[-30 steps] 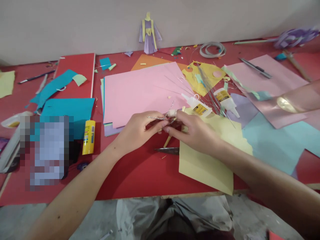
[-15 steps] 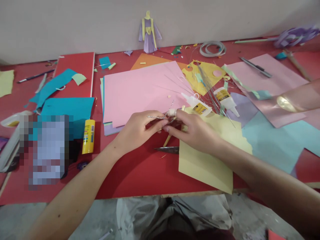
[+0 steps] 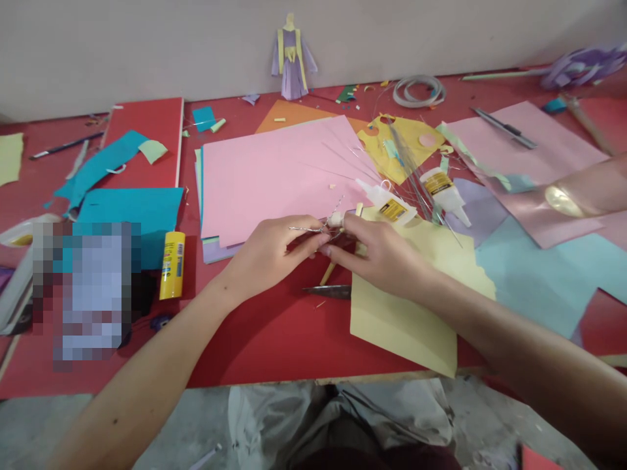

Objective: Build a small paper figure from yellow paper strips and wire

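Note:
A small frame of twisted silvery wire (image 3: 306,229) is pinched between my two hands over the red tabletop. My left hand (image 3: 267,251) is closed on it with thumb and fingers, and one wire end sticks out to the left. My right hand (image 3: 386,251) grips the same wire from the other side, its fingertips meeting those of the left. A small white piece (image 3: 336,219) sits at the tip of my right index finger; whether it is wrapped on the finger or the wire, I cannot tell. Below my fingers lie a thin tan stick (image 3: 328,273) and a dark pointed metal blade (image 3: 327,291).
Pink paper (image 3: 274,176) lies behind my hands, pale yellow paper (image 3: 404,326) under my right wrist. Two glue bottles (image 3: 392,207) and loose wires are at right, a yellow glue stick (image 3: 172,266) at left. A paper doll (image 3: 292,59) leans on the wall. Another person's forearm (image 3: 595,189) reaches in.
Both hands keep the same hold on the wire. Only the camera view has shifted slightly.

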`<act>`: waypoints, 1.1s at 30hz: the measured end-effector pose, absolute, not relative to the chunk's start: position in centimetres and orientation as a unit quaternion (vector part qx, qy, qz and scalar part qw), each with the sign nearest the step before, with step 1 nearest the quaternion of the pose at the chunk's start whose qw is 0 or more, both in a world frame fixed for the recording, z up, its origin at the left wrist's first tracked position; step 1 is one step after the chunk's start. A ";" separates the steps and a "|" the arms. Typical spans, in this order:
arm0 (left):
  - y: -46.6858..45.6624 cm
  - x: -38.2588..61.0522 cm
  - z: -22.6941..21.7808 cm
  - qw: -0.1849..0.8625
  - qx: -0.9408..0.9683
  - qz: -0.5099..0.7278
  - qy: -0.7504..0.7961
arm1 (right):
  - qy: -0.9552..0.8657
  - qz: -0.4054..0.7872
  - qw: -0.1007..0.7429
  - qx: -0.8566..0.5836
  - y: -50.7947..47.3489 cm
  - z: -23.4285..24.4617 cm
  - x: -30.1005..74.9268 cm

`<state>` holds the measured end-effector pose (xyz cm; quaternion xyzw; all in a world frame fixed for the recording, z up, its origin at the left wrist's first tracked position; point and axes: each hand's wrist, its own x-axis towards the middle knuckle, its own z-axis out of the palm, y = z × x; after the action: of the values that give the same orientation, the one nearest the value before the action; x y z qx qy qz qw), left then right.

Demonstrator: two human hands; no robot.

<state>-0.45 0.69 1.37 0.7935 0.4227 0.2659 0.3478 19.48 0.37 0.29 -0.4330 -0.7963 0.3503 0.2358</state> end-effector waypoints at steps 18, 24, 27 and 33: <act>0.5 -0.4 1.4 0.348 0.806 0.256 0.406 | -0.824 0.296 0.215 -0.433 0.1 0.7 19.4; 0.5 -0.3 2.2 0.432 0.755 0.280 0.407 | -0.793 0.376 0.244 -0.412 -0.1 1.3 19.2; 0.4 -0.2 2.5 0.492 0.715 0.288 0.404 | -0.791 0.379 0.255 -0.407 -0.2 1.4 19.3; 0.3 -0.2 2.5 0.519 0.701 0.296 0.388 | -0.827 0.293 0.254 -0.408 -0.2 1.1 19.6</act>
<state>-0.19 0.30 2.49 0.7013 0.3884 0.2961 0.5193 19.63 -0.22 1.07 -0.4082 -0.8266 0.2925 0.2542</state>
